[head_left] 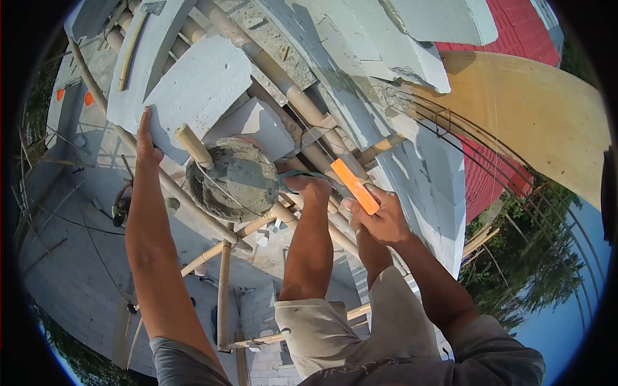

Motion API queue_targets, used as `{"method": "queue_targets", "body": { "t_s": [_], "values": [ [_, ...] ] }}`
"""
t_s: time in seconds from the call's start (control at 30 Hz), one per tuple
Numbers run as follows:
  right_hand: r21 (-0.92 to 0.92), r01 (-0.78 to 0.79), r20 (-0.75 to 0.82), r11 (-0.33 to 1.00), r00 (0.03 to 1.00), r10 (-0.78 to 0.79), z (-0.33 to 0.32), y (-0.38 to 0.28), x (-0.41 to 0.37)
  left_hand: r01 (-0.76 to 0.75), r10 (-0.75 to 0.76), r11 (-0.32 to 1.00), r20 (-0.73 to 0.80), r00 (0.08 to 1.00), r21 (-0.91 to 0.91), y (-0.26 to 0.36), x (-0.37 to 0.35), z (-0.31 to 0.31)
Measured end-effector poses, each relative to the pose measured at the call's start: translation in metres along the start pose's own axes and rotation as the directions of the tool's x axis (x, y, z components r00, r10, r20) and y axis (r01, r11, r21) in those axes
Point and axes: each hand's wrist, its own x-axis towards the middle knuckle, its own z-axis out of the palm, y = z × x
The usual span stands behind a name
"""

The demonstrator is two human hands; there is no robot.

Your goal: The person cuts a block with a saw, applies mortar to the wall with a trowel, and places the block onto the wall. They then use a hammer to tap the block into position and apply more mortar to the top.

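My left hand (149,138) grips the lower left edge of a white lightweight block (199,87), one finger stretched along its side and the others hidden. That block lies tilted over bamboo poles, with a second white block (254,128) partly under it. In my right hand (383,219) is an orange-handled tool (347,177), fingers wrapped round the handle; its long thin blade, seen edge-on, points up and left past the poles. Between my arms sits a round bucket of grey mortar (238,177), close to my sandalled foot (309,184).
Bamboo scaffold poles (299,100) run beneath me, with a drop to the floor (77,225) at left. A block wall (418,186) rises along the right. Beyond it are bent steel bars (489,164), a curved tan panel (534,116) and red roofing (515,26).
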Motion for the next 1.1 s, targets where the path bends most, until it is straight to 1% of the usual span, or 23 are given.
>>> {"method": "queue_targets", "body": {
  "t_s": [0.03, 0.07, 0.1, 0.13, 0.17, 0.23, 0.27, 0.3, 0.37, 0.4, 0.43, 0.5, 0.53, 0.6, 0.63, 0.73, 0.77, 0.83, 0.87, 0.93, 0.97, 1.03, 1.1],
  "values": [
    [-0.026, -0.031, 0.009, 0.999, 0.999, 0.031, -0.001, 0.0, 0.003, 0.001, -0.001, 1.0, 0.011, 1.0, -0.001, 0.009, 0.002, 0.003],
    [-0.025, -0.03, 0.0, 0.999, 1.0, 0.03, 0.001, 0.003, 0.004, -0.068, 0.064, 0.993, 0.042, 0.997, 0.1, 0.019, 0.005, 0.008],
    [0.059, -0.045, -0.04, 0.997, 0.998, 0.048, 0.003, 0.008, 0.004, -0.143, 0.13, 0.97, 0.077, 0.989, 0.198, 0.032, 0.004, 0.014],
    [0.147, -0.058, -0.077, 0.987, 0.995, 0.07, 0.007, 0.013, 0.002, -0.157, 0.124, 0.952, 0.137, 0.983, 0.264, 0.047, -0.006, 0.031],
    [0.154, -0.056, -0.081, 0.986, 0.994, 0.069, 0.011, 0.014, -0.003, -0.162, 0.127, 0.949, 0.142, 0.982, 0.27, 0.057, -0.017, 0.049],
    [0.205, -0.048, -0.197, 0.978, 0.976, 0.089, 0.02, 0.016, -0.008, -0.278, 0.291, 0.788, 0.065, 0.954, 0.55, 0.076, -0.033, 0.088],
    [0.154, -0.028, -0.223, 0.988, 0.973, 0.062, 0.022, 0.024, -0.012, -0.401, 0.389, 0.709, 0.152, 0.908, 0.579, 0.084, -0.046, 0.107],
    [0.164, -0.026, -0.226, 0.986, 0.972, 0.063, 0.021, 0.027, -0.019, -0.406, 0.392, 0.702, 0.159, 0.906, 0.585, 0.088, -0.063, 0.128],
    [0.251, -0.062, -0.254, 0.966, 0.959, 0.128, 0.022, 0.031, -0.034, -0.57, 0.404, 0.507, 0.405, 0.82, 0.647, 0.093, -0.094, 0.164],
    [0.26, -0.057, -0.255, 0.964, 0.959, 0.126, 0.023, 0.039, -0.042, -0.6, 0.359, 0.454, 0.481, 0.8, 0.659, 0.094, -0.101, 0.175],
    [0.322, -0.037, -0.31, 0.946, 0.94, 0.142, 0.027, 0.049, -0.048, -0.605, 0.36, 0.442, 0.487, 0.796, 0.662, 0.092, -0.104, 0.186],
    [0.394, -0.02, -0.361, 0.919, 0.916, 0.175, 0.021, 0.065, -0.068, -0.807, 0.495, -0.032, 0.711, 0.5, 0.59, 0.077, -0.118, 0.206],
    [0.343, -0.052, -0.365, 0.938, 0.912, 0.184, 0.012, 0.07, -0.081, -0.807, 0.483, -0.039, 0.717, 0.502, 0.59, 0.071, -0.131, 0.218],
    [0.202, -0.09, -0.407, 0.975, 0.898, 0.167, -0.003, 0.073, -0.105, -0.812, 0.408, -0.202, 0.801, 0.439, 0.548, 0.058, -0.156, 0.238],
    [0.213, -0.091, -0.405, 0.973, 0.898, 0.172, -0.008, 0.079, -0.115, -0.811, 0.4, -0.21, 0.805, 0.439, 0.546, 0.05, -0.167, 0.246],
    [0.284, -0.131, -0.423, 0.95, 0.872, 0.247, -0.019, 0.101, -0.147, -0.88, 0.247, -0.184, 0.887, 0.391, 0.439, 0.018, -0.198, 0.257],
    [0.297, -0.127, -0.433, 0.946, 0.866, 0.252, -0.024, 0.108, -0.158, -0.895, 0.217, -0.273, 0.929, 0.299, 0.352, 0.003, -0.202, 0.255],
    [0.29, -0.271, -0.357, 0.918, 0.859, 0.366, -0.034, 0.114, -0.174, -0.924, 0.142, -0.273, 0.961, 0.238, 0.269, -0.021, -0.216, 0.252],
    [0.303, -0.278, -0.361, 0.911, 0.852, 0.38, -0.036, 0.116, -0.181, -0.928, 0.126, -0.27, 0.965, 0.23, 0.256, -0.032, -0.224, 0.249],
    [0.308, -0.208, -0.447, 0.928, 0.83, 0.334, -0.037, 0.119, -0.191, -0.933, -0.015, -0.334, 0.989, 0.149, 0.135, -0.05, -0.24, 0.241],
    [0.32, -0.215, -0.447, 0.923, 0.825, 0.347, -0.037, 0.123, -0.196, -0.935, -0.03, -0.331, 0.989, 0.145, 0.127, -0.06, -0.246, 0.239],
    [0.307, -0.219, -0.43, 0.926, 0.836, 0.34, -0.039, 0.135, -0.205, -0.926, -0.111, -0.377, 0.991, 0.068, 0.022, -0.079, -0.262, 0.24],
    [0.352, -0.218, -0.427, 0.911, 0.828, 0.363, -0.037, 0.144, -0.212, -0.949, -0.111, -0.313, 0.991, 0.071, 0.033, -0.099, -0.271, 0.238]
  ]
}}
